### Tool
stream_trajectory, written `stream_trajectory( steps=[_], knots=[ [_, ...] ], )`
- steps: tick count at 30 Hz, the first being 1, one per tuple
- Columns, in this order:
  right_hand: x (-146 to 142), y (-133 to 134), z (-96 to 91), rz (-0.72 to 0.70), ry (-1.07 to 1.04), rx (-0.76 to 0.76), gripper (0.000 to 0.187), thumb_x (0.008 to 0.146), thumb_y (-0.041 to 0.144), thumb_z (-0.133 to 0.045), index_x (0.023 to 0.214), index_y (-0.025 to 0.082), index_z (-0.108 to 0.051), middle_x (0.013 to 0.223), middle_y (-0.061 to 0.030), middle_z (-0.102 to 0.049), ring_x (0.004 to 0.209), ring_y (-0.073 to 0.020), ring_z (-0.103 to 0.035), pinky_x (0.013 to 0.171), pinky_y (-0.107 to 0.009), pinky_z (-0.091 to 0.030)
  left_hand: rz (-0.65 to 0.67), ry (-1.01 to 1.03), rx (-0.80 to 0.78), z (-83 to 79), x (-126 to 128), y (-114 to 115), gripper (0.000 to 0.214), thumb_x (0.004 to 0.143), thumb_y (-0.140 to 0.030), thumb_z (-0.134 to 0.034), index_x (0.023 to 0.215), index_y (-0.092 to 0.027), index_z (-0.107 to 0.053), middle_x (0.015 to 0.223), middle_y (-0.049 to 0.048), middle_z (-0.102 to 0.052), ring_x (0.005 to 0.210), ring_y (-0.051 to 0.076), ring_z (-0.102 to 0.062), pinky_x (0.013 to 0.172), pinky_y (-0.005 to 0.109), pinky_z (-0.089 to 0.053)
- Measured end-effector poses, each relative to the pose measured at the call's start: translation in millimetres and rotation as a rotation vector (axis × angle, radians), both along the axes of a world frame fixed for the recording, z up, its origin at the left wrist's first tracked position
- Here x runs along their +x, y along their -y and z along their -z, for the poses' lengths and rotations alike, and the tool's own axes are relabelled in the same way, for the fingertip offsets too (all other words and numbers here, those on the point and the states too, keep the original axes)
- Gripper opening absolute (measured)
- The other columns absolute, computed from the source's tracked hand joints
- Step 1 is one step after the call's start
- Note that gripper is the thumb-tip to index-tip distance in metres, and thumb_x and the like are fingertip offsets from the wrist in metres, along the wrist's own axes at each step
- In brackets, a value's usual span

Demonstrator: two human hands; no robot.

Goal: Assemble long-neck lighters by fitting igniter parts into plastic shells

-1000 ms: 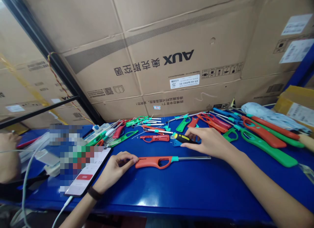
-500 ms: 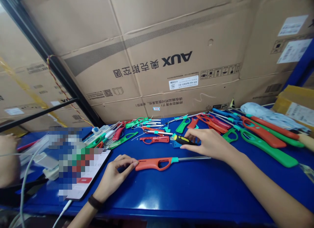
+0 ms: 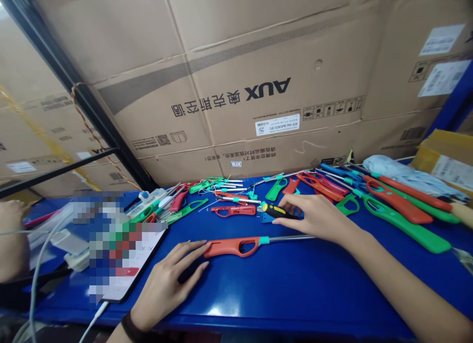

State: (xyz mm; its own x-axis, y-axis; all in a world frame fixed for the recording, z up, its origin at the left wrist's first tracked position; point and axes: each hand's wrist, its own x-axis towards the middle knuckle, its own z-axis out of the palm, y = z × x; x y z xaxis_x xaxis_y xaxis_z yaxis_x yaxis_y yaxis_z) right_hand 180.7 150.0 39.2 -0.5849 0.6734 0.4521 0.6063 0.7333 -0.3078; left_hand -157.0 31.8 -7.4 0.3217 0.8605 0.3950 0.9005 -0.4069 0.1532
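Observation:
An orange gas lighter (image 3: 231, 245) with a long metal barrel and a teal collar lies flat on the blue table (image 3: 266, 289). My left hand (image 3: 170, 274) is at its handle end, fingers apart, a fingertip touching or just beside the handle. In my right hand (image 3: 318, 214) is a black-and-yellow screwdriver (image 3: 275, 211), pinched by the handle beyond the lighter's barrel. Its tip cannot be made out. Just behind the screwdriver is a small blue piece (image 3: 265, 218), partly covered. A red lighter shell (image 3: 236, 211) lies to the left of it.
Loose lighter parts (image 3: 225, 185) are strewn along the back. More lighters (image 3: 406, 222) lie at the right. A phone (image 3: 136, 269) on a cable and a power strip (image 3: 148, 202) are at the left, near another person's arm (image 3: 15, 244). A large carton (image 3: 229, 62) stands behind.
My left hand has loosened its pinch on the lighter's handle end, and its fingers have spread, with the thumb lower. The right hand with the screwdriver has barely moved.

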Motion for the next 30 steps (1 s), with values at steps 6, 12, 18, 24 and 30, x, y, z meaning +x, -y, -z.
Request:
stream_trajectory(
  steps=[6,12,18,24,30],
  knots=[
    [-7,2,0.5,-0.018,-0.351,-0.102,0.028,0.082,0.043,-0.061,0.101,0.025,-0.051,0.093,-0.0031,-0.069,0.081,-0.0208,-0.068,0.07,-0.032,-0.053,-0.004,0.142,-0.037,6.3,15,0,0.028,0.087,-0.034,-0.056,0.113,-0.028,-0.063,0.12,0.0041,-0.064,0.11,0.022,-0.06,0.096,0.035,-0.05],
    [-41,19,-7.0,-0.2,-0.826,-0.481,0.032,0.086,0.045,-0.056,0.104,0.023,-0.04,0.098,-0.0082,-0.07,0.08,-0.0217,-0.07,0.074,-0.038,-0.057,0.044,0.322,-0.193,-4.6,43,-11,0.024,0.082,-0.038,-0.062,0.102,-0.026,-0.067,0.106,0.003,-0.071,0.1,0.023,-0.066,0.099,0.04,-0.047],
    [-78,33,-4.7,-0.407,-0.962,-0.61,0.031,0.087,0.042,-0.055,0.105,0.026,-0.036,0.104,-0.0073,-0.068,0.085,-0.0201,-0.07,0.076,-0.037,-0.058,0.23,0.341,-0.363,-17.5,68,-41,0.024,0.079,-0.032,-0.065,0.103,-0.027,-0.066,0.106,-0.0004,-0.071,0.101,0.021,-0.065,0.113,0.049,-0.024],
    [-81,29,12.7,-0.348,-0.915,-0.575,0.029,0.088,0.039,-0.054,0.106,0.025,-0.035,0.105,-0.0078,-0.068,0.085,-0.0202,-0.07,0.076,-0.039,-0.057,0.276,0.352,-0.337,-8.8,81,-55,0.022,0.079,-0.031,-0.064,0.1,-0.024,-0.066,0.104,0.0031,-0.071,0.105,0.023,-0.061,0.113,0.051,-0.022],
    [-79,30,13.9,-0.32,-0.86,-0.514,0.029,0.088,0.034,-0.054,0.108,0.025,-0.035,0.106,-0.0071,-0.068,0.092,-0.0209,-0.068,0.078,-0.038,-0.057,0.282,0.298,-0.289,-4.8,79,-54,0.023,0.081,-0.033,-0.062,0.103,-0.026,-0.064,0.107,0.0029,-0.07,0.108,0.022,-0.06,0.114,0.05,-0.018]
  ],
)
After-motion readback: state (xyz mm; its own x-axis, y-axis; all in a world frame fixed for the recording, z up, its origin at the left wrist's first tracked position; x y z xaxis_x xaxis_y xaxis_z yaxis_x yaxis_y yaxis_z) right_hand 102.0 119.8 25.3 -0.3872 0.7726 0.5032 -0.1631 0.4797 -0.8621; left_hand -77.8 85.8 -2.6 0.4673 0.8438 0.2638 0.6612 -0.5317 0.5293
